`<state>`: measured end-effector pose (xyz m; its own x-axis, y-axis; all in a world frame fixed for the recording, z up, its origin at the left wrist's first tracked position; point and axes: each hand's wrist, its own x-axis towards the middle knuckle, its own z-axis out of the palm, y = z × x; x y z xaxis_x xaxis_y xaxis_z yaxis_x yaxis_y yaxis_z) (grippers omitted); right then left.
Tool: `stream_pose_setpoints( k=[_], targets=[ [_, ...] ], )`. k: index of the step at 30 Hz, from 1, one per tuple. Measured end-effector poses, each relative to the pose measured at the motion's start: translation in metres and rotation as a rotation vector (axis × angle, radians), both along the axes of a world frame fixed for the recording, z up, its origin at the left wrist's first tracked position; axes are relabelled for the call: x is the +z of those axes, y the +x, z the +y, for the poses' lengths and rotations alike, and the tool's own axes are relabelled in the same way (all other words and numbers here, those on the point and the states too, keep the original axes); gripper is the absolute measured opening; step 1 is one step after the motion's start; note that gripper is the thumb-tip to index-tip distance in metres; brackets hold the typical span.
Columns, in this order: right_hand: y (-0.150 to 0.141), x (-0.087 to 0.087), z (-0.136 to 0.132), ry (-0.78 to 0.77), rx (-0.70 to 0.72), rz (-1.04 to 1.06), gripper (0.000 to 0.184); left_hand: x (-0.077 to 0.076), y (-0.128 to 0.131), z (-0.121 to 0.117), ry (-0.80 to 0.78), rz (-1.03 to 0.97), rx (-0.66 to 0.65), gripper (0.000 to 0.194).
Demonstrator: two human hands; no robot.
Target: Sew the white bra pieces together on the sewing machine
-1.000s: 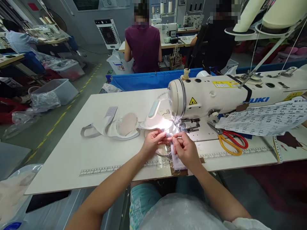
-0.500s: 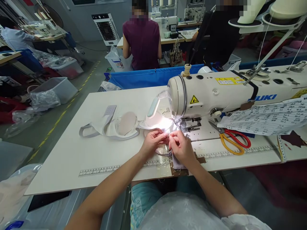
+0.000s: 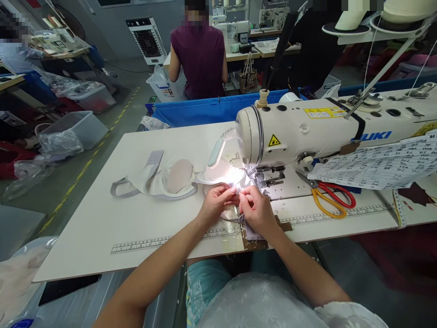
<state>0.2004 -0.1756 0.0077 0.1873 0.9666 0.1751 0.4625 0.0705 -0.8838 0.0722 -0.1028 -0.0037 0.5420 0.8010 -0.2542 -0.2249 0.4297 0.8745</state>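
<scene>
A white bra with pale pink cups lies across the table, its right part beneath the lit head of the sewing machine. Just in front of the needle area, my left hand pinches the edge of the bra between thumb and fingers. My right hand is closed close beside it, fingertips pinching the same fabric edge. Glare and fingers hide exactly what lies between the tips. Below my right hand a pale lilac end piece of the bra hangs down towards the table's front edge.
Scissors with red and yellow handles lie right of the hands. Papers with writing hang along the machine. A printed ruler runs along the table front. Co-workers sit beyond, one in a purple top. Plastic bins stand left.
My right hand has moved slightly left, closer to my left hand, and the lilac end piece has shifted beneath it. My left hand keeps its pinch. The camera view has shifted a little.
</scene>
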Motion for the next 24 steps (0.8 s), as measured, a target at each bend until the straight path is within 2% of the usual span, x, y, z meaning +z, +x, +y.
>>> stream_pose_setpoints(
  k=[24],
  targets=[
    [0.0016,-0.0042,0.0018,0.022,0.008,-0.005,0.012,-0.0006,0.0016,0.0001,0.003,0.023,0.032,0.031]
  ],
)
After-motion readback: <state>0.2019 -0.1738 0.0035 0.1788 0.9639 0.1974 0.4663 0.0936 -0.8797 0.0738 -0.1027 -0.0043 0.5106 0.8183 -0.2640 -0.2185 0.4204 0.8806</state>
